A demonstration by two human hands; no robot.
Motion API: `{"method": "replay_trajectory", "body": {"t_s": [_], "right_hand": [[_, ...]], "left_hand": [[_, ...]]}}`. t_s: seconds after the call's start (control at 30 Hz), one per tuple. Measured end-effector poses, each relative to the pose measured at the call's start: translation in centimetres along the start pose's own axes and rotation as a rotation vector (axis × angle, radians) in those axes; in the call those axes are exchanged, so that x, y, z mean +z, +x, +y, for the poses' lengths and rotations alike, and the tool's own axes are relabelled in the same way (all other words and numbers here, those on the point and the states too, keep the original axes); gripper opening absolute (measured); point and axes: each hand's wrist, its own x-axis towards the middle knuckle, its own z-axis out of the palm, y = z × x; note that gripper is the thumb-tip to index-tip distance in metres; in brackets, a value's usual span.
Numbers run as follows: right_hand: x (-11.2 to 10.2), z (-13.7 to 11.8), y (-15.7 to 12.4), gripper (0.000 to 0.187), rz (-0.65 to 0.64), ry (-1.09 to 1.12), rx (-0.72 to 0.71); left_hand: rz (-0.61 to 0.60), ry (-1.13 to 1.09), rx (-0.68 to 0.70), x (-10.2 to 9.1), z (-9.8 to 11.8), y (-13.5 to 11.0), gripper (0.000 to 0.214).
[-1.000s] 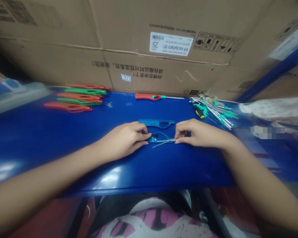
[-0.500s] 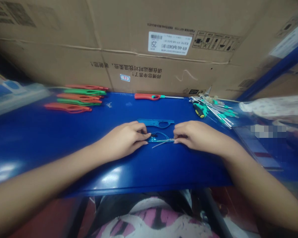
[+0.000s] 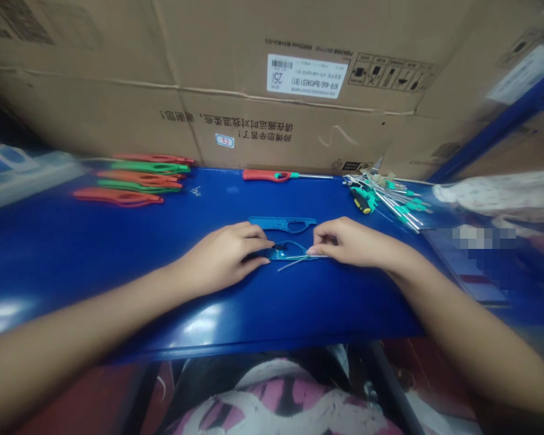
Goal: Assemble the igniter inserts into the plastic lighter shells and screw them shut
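Observation:
A blue lighter shell half (image 3: pixel 294 245) lies on the blue table with a black part and a thin pale tube (image 3: pixel 291 264) in and across it. My left hand (image 3: pixel 236 254) pinches the left end of this shell, its thumb in front and fingers behind. At the right end, my right hand (image 3: pixel 340 241) has thumb and forefinger closed on the thin tube where it meets the shell; a thin rod runs out to the right beneath the hand. Just behind lies the other blue shell half (image 3: pixel 274 224), touched by neither thumb.
A red long-necked lighter (image 3: pixel 263 175) lies at the back by the cardboard box (image 3: pixel 226 54). Several orange and green shells (image 3: pixel 122 197) are on the left. Metal rods with green ends (image 3: pixel 390 202) and a black-yellow screwdriver (image 3: pixel 361 202) lie at right.
My right hand has shifted slightly left along the shell, so its fingertips now pinch farther in and the rod shows to their right. My left hand stays at the shell's left end.

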Motion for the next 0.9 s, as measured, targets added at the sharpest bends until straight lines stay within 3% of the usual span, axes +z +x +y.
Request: {"method": "replay_trajectory", "body": {"t_s": [0.4, 0.67, 0.77, 0.83, 0.9], "right_hand": [[-0.4, -0.4, -0.4, 0.028, -0.092, 0.176, 0.063], [0.1, -1.2, 0.1, 0.024, -0.036, 0.025, 0.128], [0.2, -0.9, -0.1, 0.017, 0.009, 0.046, 0.036], [0.3, -0.6, -0.3, 0.007, 0.037, 0.064, -0.106], [0.4, -0.3, -0.5, 0.009, 0.042, 0.074, -0.248]], "left_hand": [[-0.004, 0.023, 0.019, 0.3, 0.2, 0.1, 0.030], [0.002, 0.058, 0.042, 0.5, 0.5, 0.1, 0.028], [-0.013, 0.052, 0.017, 0.5, 0.7, 0.0, 0.030], [-0.011, 0.007, -0.001, 0.6, 0.7, -0.1, 0.031], [0.003, -0.042, -0.008, 0.7, 0.5, -0.1, 0.030]]}}
